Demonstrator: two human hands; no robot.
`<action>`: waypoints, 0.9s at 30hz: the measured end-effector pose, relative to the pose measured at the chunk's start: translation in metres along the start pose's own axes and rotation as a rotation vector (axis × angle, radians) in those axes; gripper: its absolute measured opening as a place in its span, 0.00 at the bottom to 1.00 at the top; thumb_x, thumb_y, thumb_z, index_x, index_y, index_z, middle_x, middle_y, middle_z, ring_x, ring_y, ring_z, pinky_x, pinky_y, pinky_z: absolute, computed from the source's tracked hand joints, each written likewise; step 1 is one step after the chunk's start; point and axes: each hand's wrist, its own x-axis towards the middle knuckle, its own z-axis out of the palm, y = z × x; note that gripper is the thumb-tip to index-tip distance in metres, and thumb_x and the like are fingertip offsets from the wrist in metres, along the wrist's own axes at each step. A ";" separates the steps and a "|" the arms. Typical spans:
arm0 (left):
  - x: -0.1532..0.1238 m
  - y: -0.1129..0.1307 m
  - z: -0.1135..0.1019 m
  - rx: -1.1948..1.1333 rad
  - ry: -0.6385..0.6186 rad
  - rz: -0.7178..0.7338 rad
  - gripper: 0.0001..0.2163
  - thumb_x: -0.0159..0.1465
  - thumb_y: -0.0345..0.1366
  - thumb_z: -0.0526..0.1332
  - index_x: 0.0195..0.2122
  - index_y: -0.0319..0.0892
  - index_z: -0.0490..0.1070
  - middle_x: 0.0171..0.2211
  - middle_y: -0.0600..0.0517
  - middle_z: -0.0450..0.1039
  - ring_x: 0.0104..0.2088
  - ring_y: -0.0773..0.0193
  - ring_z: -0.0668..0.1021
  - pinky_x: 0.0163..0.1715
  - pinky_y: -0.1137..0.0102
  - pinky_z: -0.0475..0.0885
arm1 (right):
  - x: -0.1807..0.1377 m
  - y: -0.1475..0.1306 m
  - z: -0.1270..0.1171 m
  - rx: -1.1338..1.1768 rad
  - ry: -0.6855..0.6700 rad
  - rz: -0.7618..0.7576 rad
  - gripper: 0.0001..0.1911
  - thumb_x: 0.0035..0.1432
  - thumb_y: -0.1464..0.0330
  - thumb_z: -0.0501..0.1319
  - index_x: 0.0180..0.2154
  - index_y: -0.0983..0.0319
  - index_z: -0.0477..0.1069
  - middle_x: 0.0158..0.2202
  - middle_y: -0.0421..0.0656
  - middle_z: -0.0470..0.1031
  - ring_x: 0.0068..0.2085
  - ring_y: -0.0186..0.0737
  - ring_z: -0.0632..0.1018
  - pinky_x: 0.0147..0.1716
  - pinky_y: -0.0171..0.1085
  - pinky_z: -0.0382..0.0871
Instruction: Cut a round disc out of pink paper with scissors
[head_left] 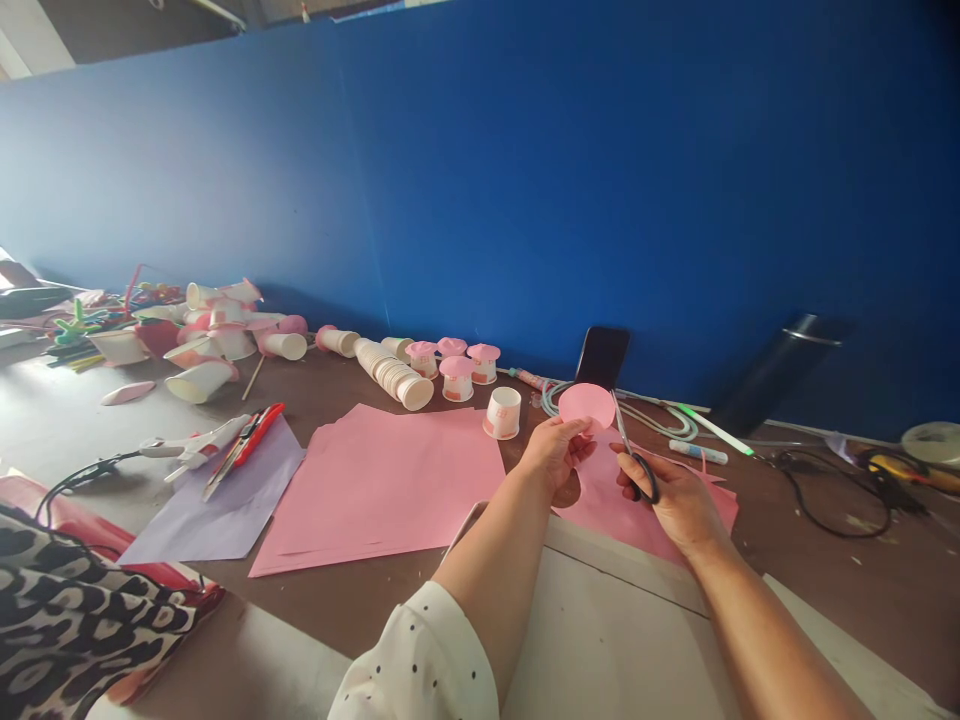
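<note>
My left hand (553,450) pinches a pink paper circle (586,405) and holds it up above the table. My right hand (671,495) is closed on a pair of black-handled scissors (628,450), whose blades point up beside the circle's right edge. Under both hands lies a cut sheet of pink paper (622,505). A single white paper cup (503,412) stands just left of my left hand.
A stack of pink paper sheets (382,485) and a lilac sheet (225,500) lie to the left, with a glue gun (191,448) and red scissors (251,440). Stacked cups (394,375), pink-topped cups (457,375), a phone (602,355), cables (825,490), tape (932,440).
</note>
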 end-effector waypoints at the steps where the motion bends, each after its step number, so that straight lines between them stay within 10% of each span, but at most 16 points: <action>1: 0.000 0.000 0.000 0.002 -0.003 0.001 0.09 0.56 0.29 0.74 0.31 0.38 0.73 0.28 0.51 0.75 0.26 0.70 0.75 0.36 0.72 0.75 | 0.000 0.000 0.000 0.004 0.000 0.001 0.28 0.45 0.48 0.74 0.40 0.62 0.85 0.26 0.40 0.77 0.27 0.37 0.76 0.32 0.38 0.74; 27: -0.003 0.002 0.003 -0.063 0.033 -0.035 0.08 0.57 0.29 0.73 0.31 0.38 0.74 0.26 0.52 0.73 0.24 0.72 0.73 0.32 0.74 0.76 | 0.001 0.001 0.002 -0.014 0.007 0.006 0.27 0.45 0.51 0.74 0.42 0.62 0.86 0.25 0.40 0.76 0.27 0.37 0.75 0.32 0.39 0.73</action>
